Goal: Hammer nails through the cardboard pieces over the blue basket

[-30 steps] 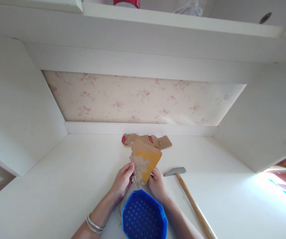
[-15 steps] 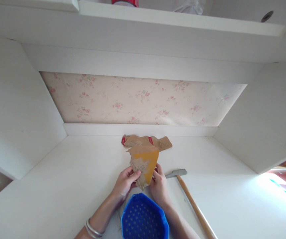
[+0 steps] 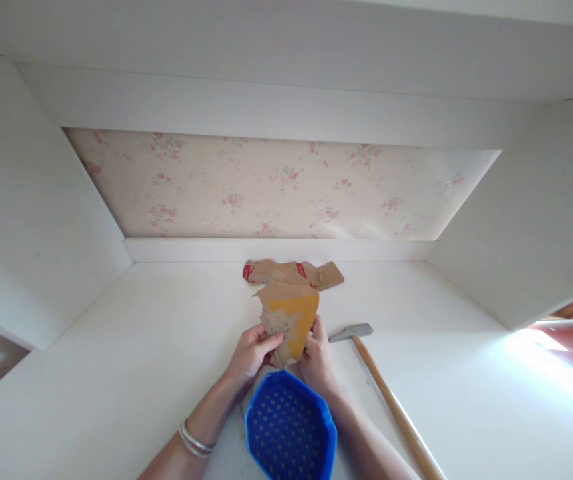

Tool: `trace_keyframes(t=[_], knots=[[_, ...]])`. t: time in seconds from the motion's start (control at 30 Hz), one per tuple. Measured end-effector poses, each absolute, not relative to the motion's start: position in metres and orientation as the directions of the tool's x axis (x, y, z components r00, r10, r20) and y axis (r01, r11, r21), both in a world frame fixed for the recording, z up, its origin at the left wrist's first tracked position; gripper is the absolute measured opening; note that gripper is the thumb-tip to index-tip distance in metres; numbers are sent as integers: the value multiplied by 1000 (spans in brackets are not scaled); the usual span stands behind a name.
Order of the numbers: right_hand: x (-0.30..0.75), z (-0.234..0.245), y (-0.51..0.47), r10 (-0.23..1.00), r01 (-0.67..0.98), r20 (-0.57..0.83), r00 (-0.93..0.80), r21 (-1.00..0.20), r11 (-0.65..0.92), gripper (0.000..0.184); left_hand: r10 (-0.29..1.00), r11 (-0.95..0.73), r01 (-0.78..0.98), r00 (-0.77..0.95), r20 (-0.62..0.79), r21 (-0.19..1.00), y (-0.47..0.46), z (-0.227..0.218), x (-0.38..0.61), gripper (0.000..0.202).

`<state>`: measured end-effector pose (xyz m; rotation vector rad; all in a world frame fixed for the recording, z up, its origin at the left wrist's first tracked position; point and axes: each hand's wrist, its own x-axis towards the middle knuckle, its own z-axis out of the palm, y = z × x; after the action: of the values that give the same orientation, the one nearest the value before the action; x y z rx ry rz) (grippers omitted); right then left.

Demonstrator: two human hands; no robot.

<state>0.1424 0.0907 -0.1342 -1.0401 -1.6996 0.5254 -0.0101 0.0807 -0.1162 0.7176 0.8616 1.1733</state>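
A torn piece of cardboard (image 3: 294, 320), brown with a yellow printed area and a ragged, peeled patch, is held up between both hands. My left hand (image 3: 254, 350) pinches its lower left edge, thumb on the front. My right hand (image 3: 316, 360) grips its lower right side, with the fingers partly hidden behind it. Just below the hands is a blue octagonal basket (image 3: 291, 427) with a dotted bottom. Behind the piece, more torn brown cardboard (image 3: 281, 273) with red print lies on the white surface.
A hoe-like tool with a flat grey metal head (image 3: 359, 331) and a long wooden handle (image 3: 396, 407) lies right of my right hand. White side panels (image 3: 506, 220) flank the white surface (image 3: 166, 320). Floral wallpaper (image 3: 286, 183) shows at the back, under an overhead cabinet (image 3: 286, 50).
The view has tilted down slightly, so the open shelf above is out of sight. Both hands keep their hold on the cardboard, which has barely shifted.
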Motion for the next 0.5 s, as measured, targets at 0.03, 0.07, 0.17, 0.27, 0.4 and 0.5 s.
trace_keyframes(t=[0.03, 0.07, 0.17, 0.27, 0.4, 0.5], knots=[[142, -133, 90, 839, 379, 537, -91, -760, 528, 23, 971, 238, -482, 150, -188, 843, 81, -116, -9, 38], [141, -132, 90, 842, 372, 532, -83, -767, 522, 23, 973, 230, -488, 146, -181, 842, 81, -115, -8, 39], [141, -126, 88, 861, 356, 506, -50, -796, 489, 23, 975, 223, -516, 128, -183, 827, 81, -112, -8, 39], [142, -120, 86, 873, 345, 488, -16, -817, 463, 21, 970, 238, -574, 97, -224, 783, 81, -108, -10, 36], [145, -120, 89, 882, 331, 470, 35, -838, 434, 17, 966, 233, -611, 56, -252, 757, 83, -105, -14, 31], [145, -124, 94, 898, 335, 440, 12, -848, 411, 23, 962, 245, -585, 49, -268, 773, 85, -106, -14, 28]])
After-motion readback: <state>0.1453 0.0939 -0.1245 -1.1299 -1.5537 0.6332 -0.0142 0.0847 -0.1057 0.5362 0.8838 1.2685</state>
